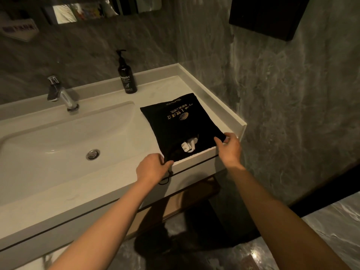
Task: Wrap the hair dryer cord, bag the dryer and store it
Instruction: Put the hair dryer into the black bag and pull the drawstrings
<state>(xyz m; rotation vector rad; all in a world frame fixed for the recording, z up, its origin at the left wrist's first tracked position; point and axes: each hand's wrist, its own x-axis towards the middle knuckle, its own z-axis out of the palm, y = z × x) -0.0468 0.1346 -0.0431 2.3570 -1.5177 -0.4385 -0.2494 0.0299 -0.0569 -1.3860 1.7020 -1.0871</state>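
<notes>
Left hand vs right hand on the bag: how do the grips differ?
The left hand pinches the near left corner of the black bag at the counter's front edge, where the drawstring hangs down; the right hand holds the near right corner, further back. The left hand shows its back with fingers curled under; the right hand's fingers hook over the fabric. Both hold the open mouth, where a white plug shows.

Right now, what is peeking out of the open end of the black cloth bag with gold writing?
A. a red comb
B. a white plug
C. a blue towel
B: a white plug shows in the mouth of the black cloth bag, held open by both hands.
</notes>
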